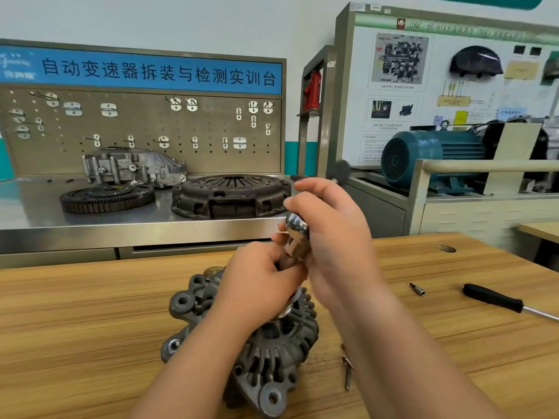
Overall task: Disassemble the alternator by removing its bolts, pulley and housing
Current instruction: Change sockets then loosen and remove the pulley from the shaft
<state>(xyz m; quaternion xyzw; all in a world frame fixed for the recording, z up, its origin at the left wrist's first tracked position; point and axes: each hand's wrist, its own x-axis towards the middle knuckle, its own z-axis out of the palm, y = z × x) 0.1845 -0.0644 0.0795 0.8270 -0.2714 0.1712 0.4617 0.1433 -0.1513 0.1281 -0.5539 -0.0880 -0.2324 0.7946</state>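
Head view: left hand grips the socket, right hand the ratchet, over the alternator pulley. Pulley step; next likely needs a firm loosening turn.

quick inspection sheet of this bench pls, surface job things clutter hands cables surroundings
surface: light wooden tabletop, grain visible
job's things: grey cast-metal alternator on the table; chrome socket wrench held over its centre
clutter: black-handled screwdriver, small driver bit, loose bolts
grippers: left hand and right hand both grip the wrench
cables: nothing seen
surroundings: steel bench with dark clutch cover; teal electric motor
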